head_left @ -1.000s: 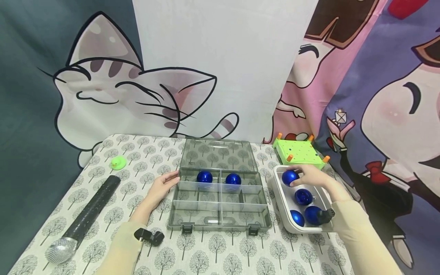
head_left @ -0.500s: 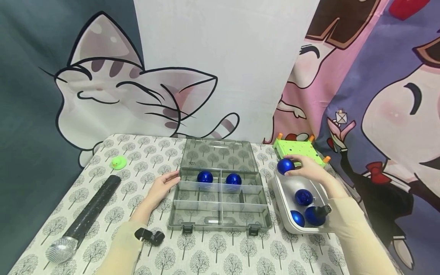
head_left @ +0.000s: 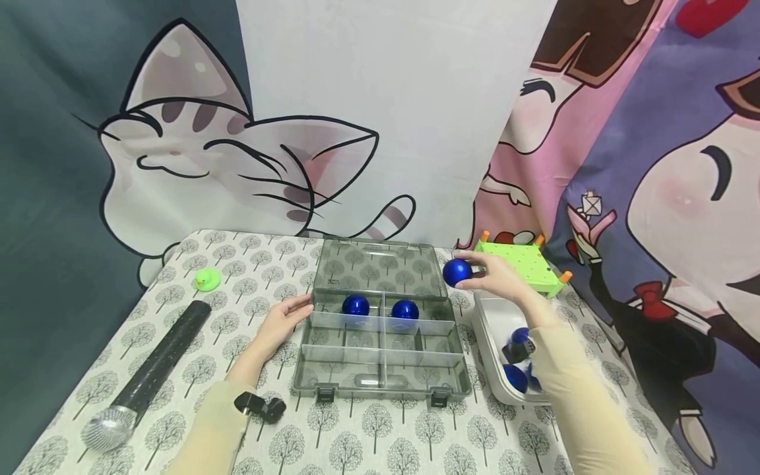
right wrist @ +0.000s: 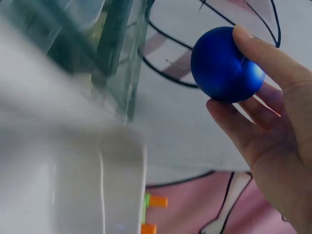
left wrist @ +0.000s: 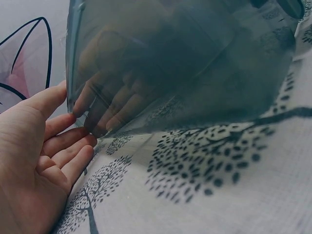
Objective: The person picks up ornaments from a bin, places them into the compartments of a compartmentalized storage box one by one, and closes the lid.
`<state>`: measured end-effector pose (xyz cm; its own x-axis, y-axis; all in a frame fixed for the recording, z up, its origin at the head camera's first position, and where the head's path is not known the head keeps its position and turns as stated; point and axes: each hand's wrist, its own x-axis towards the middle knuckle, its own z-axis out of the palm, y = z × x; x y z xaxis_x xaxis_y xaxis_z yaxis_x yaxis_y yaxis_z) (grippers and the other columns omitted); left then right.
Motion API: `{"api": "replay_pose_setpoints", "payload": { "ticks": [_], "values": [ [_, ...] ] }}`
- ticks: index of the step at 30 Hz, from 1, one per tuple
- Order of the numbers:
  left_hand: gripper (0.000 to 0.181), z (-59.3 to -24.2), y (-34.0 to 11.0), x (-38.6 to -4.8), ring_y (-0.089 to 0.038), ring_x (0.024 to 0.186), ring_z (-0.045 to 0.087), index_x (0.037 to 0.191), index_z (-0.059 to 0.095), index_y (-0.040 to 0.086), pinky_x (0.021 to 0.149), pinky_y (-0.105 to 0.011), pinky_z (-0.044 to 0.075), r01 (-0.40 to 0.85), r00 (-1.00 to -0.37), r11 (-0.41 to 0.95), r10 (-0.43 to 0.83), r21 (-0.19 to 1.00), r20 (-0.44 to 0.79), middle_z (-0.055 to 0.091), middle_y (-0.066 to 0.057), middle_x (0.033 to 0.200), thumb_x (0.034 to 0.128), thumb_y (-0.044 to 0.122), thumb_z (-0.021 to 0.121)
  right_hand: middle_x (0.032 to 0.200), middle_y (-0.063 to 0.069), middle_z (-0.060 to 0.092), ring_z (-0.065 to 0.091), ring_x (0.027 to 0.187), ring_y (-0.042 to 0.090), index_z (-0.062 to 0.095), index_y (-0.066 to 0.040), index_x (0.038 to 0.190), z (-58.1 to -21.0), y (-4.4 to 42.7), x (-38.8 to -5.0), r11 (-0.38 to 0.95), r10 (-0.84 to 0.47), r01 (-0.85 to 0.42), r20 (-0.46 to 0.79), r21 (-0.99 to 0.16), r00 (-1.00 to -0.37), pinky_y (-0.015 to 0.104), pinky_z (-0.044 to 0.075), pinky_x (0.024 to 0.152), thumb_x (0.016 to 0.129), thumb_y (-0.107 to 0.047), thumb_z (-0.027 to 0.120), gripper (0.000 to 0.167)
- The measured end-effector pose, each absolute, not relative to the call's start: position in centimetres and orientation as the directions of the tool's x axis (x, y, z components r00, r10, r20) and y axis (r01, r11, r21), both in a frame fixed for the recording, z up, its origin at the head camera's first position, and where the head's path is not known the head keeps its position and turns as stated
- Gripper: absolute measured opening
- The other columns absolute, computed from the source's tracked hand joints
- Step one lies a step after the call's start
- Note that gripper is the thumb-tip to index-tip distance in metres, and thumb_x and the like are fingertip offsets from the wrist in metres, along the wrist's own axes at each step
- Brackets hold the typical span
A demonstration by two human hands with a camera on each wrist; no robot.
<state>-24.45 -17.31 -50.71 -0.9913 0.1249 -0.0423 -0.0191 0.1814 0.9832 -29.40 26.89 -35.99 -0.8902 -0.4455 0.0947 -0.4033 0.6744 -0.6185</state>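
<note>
My right hand [head_left: 495, 276] holds a blue Christmas bauble [head_left: 457, 272] between thumb and fingers, raised beside the back right of a clear grey compartment case [head_left: 380, 394]. In the right wrist view the bauble [right wrist: 225, 66] shows a thin wire at its left. My left hand [head_left: 285, 326] touches the case's left edge with its fingertips; the left wrist view has the fingers [left wrist: 73, 146] at a case corner. Two blue baubles, one left [head_left: 355, 306] and one right [head_left: 405, 310], lie in the back row's two compartments. The case lid [head_left: 380, 267] lies folded back.
Right of the case stands a white tub [head_left: 489, 369] with several blue baubles [head_left: 515, 378], partly hidden by my right arm. Behind it sits a green pegged toy [head_left: 525, 262] with orange legs. A microphone [head_left: 148, 376] and green duck [head_left: 207, 279] lie left.
My right hand has lifted the bauble out of the white tub and carried it left towards the case. The left hand stays at the case's edge.
</note>
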Motion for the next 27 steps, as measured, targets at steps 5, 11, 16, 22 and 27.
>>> {"api": "replay_pose_setpoints", "payload": {
  "ticks": [5,11,16,22,27],
  "values": [
    [0.057,-50.8,-17.3,-24.5,-0.037,0.136,0.046,0.144,0.043,-0.002,0.114,-0.043,0.038,-0.016,-0.991,0.188,0.131,0.982,-0.041,0.045,-0.023,0.148,0.0981,0.027,0.06,0.137,0.021,0.056,0.054,0.126,0.039,0.054,-0.002,0.137,-36.4,24.3,-30.2,0.6,-0.494,-0.42,0.097,-0.681,-0.864,0.05,0.052,0.1,0.081,-0.015,0.081,0.063],
    [0.059,-50.8,-17.4,-24.5,-0.037,0.136,0.046,0.144,0.044,-0.002,0.115,-0.043,0.037,-0.008,-0.991,0.187,0.129,0.982,-0.033,0.045,-0.024,0.147,0.0974,0.03,0.061,0.136,0.019,0.057,0.055,0.125,0.037,0.055,-0.002,0.135,-36.5,20.5,-30.0,0.543,-0.554,-0.474,0.128,-0.694,-0.822,0.046,0.053,0.1,0.08,-0.014,0.082,0.062],
    [0.059,-50.9,-17.4,-24.5,-0.036,0.136,0.045,0.144,0.043,0.0,0.115,-0.043,0.038,-0.023,-0.99,0.191,0.131,0.981,-0.048,0.045,-0.022,0.148,0.0971,0.031,0.061,0.135,0.019,0.057,0.055,0.124,0.035,0.055,-0.002,0.135,-36.6,17.4,-29.4,0.501,-0.61,-0.502,0.125,-0.705,-0.783,0.041,0.053,0.101,0.078,-0.013,0.083,0.065],
    [0.058,-50.8,-17.4,-24.5,-0.038,0.135,0.046,0.144,0.043,-0.002,0.114,-0.045,0.038,-0.015,-0.99,0.198,0.134,0.98,-0.042,0.046,-0.024,0.147,0.0978,0.029,0.06,0.135,0.018,0.058,0.055,0.126,0.032,0.055,-0.002,0.135,-36.1,14.0,-28.5,0.441,-0.673,-0.534,0.129,-0.721,-0.729,0.035,0.054,0.1,0.078,-0.01,0.082,0.063],
    [0.057,-50.8,-17.4,-24.5,-0.039,0.134,0.048,0.144,0.043,-0.003,0.114,-0.046,0.038,-0.002,-0.99,0.19,0.136,0.982,-0.028,0.046,-0.025,0.146,0.0981,0.027,0.06,0.136,0.016,0.058,0.057,0.124,0.029,0.056,-0.001,0.133,-35.7,11.5,-27.9,0.371,-0.729,-0.557,0.139,-0.743,-0.671,0.031,0.054,0.1,0.077,-0.009,0.083,0.063]
  ]
}}
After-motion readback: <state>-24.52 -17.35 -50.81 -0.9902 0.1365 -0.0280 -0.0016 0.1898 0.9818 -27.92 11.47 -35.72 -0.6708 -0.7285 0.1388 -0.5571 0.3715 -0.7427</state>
